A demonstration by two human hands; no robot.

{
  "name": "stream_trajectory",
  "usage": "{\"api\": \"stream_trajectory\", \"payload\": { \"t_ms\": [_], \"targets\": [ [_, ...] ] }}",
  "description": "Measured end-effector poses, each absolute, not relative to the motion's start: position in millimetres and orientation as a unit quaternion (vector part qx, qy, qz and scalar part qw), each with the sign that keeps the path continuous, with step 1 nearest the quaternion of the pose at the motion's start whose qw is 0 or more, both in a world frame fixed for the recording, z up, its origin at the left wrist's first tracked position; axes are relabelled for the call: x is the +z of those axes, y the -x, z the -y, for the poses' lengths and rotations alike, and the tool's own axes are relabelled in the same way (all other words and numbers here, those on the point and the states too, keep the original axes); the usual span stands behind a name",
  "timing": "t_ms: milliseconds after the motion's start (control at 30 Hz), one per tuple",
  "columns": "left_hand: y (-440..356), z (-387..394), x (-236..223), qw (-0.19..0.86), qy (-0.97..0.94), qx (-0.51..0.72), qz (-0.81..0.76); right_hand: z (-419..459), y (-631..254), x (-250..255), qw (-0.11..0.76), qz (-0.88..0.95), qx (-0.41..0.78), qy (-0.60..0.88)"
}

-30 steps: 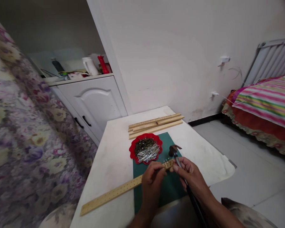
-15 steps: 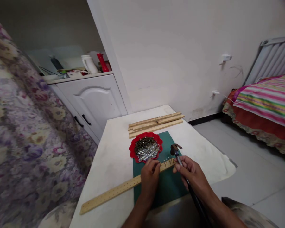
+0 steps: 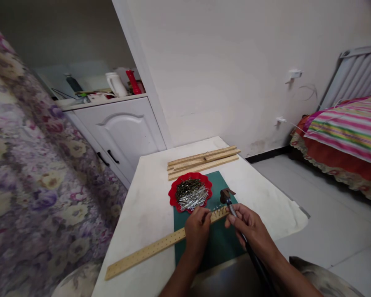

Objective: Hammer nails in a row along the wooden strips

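Note:
My right hand [image 3: 249, 225] is closed round the handle of a claw hammer [image 3: 227, 196], whose dark head is raised over the green mat [image 3: 221, 247]. A long wooden strip [image 3: 145, 253] dotted with rows of small holes lies slantwise across the mat and table. Several nails [image 3: 218, 212] stand in its right end. My left hand [image 3: 198, 231] rests on the strip just left of them, thumb and forefinger pinched on a nail that the fingers mostly hide. Just beyond this hand is a red scalloped dish [image 3: 172, 194] with a heap of dark and silver nails [image 3: 191, 193].
Several wooden strips [image 3: 204, 160] lie at the back of the white-covered table [image 3: 142, 198], near the wall. A flowered curtain [image 3: 49, 181] and a white cabinet [image 3: 126, 132] stand to the left. On the right is a bed with a striped cover [image 3: 349, 119].
The hammer head has shifted slightly left. My left fingers have closed up a little at the strip, and the nails and dish stay in place.

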State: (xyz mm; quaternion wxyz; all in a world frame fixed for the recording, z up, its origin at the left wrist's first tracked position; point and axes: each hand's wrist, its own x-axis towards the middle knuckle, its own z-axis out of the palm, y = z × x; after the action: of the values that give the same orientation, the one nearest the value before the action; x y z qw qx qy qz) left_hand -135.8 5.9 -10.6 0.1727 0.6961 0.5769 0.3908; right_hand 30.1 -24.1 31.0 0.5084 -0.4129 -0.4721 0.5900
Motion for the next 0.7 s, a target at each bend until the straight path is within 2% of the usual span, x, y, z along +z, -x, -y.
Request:
{"api": "stream_trajectory", "payload": {
  "t_ms": [300, 700],
  "targets": [
    [135.8, -9.5, -19.3, 0.166, -0.693, 0.370, -0.596, 28.9, -16.1, 31.2, 0.437, 0.518, 0.638, 0.365],
    [135.6, -9.3, -22.3, 0.173, -0.693, 0.366, -0.597, 30.3, -9.3, 33.5, 0.419, 0.526, 0.629, 0.390]
  ]
}}
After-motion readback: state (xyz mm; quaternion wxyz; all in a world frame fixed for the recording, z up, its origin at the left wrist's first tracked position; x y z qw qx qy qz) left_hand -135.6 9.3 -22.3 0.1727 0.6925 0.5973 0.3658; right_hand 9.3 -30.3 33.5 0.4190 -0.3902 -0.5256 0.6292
